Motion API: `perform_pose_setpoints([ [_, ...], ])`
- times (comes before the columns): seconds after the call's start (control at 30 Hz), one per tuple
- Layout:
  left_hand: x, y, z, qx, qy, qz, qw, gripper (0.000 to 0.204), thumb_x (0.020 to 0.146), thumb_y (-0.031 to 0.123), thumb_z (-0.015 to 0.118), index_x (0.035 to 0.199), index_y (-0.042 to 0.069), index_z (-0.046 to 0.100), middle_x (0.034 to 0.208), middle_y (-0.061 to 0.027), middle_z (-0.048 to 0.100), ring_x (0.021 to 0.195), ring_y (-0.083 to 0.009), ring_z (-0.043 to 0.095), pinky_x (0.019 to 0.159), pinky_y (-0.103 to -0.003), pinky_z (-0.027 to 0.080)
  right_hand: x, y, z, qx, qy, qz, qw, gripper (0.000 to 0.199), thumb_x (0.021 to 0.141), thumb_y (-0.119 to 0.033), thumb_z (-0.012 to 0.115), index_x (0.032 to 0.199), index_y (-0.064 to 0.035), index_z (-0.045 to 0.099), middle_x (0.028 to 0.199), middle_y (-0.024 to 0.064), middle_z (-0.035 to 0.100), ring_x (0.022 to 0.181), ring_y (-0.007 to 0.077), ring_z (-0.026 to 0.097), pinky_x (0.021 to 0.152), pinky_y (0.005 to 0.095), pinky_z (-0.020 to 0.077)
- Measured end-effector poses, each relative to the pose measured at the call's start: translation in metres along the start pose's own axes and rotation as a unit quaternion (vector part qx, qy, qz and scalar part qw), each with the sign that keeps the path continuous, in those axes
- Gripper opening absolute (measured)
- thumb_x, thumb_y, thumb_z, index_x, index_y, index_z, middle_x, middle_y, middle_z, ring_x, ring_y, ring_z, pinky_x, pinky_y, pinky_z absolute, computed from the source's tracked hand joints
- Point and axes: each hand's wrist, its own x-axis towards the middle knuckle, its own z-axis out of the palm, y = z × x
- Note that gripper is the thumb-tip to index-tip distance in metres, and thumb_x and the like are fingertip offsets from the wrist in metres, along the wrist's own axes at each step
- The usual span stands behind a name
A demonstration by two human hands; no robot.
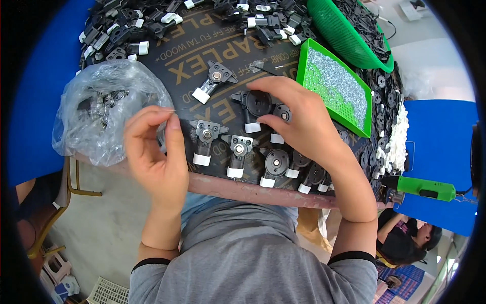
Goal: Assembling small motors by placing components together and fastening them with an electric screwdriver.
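Note:
Several black plastic parts with white ends [239, 154] lie in a row on the dark round board [202, 66], near its front edge. My right hand [301, 124] rests over the right side of the row, its fingertips pressing a small black round cap [282, 113] onto one part. My left hand [154, 147] hovers at the board's left edge beside a clear plastic bag [101, 109], thumb and fingers pinched together; whatever small item sits between them is too small to make out. One loose part [213, 80] lies apart, farther back.
A green tray of small silver screws [334, 86] sits right of my hand, a green basket of black parts [349, 30] behind it. Heaps of black and white parts [152, 23] line the far edge. A green power screwdriver [422, 187] hangs at right. Another person [405, 240] sits lower right.

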Motion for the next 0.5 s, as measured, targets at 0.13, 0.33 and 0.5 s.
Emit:
perform_pose_setpoints([
  [0.13,-0.003,-0.003,-0.001,0.003,0.006,0.037,0.999,0.022,0.093,-0.010,0.059,0.111,0.002,0.055,0.109,-0.0107,0.061,0.098,-0.0141,0.060,0.089,-0.026,0.047,0.007,0.001,0.003,-0.019,-0.026,-0.002,0.999,0.052,0.069,0.002,0.079,0.119,-0.0049,0.064,0.120,0.0117,0.066,0.113,0.0321,0.061,0.096,0.0392,0.0510],
  [0.33,0.000,0.000,-0.001,-0.028,-0.015,-0.027,0.999,0.024,0.089,-0.012,0.061,0.108,0.000,0.054,0.107,-0.0110,0.058,0.097,-0.0171,0.059,0.089,-0.028,0.048,0.012,0.007,0.003,-0.047,-0.036,-0.013,0.998,0.051,0.070,0.000,0.079,0.118,-0.0053,0.064,0.119,0.0104,0.067,0.112,0.0336,0.060,0.097,0.0404,0.0496],
  [0.5,-0.002,0.001,0.000,-0.022,-0.013,-0.035,0.999,0.024,0.089,-0.012,0.060,0.109,0.001,0.054,0.107,-0.0106,0.059,0.096,-0.0160,0.059,0.089,-0.028,0.048,0.017,0.010,-0.003,-0.035,-0.062,-0.034,0.997,0.052,0.070,0.004,0.076,0.120,-0.0056,0.064,0.120,0.0097,0.067,0.112,0.0332,0.060,0.097,0.0407,0.0497],
])
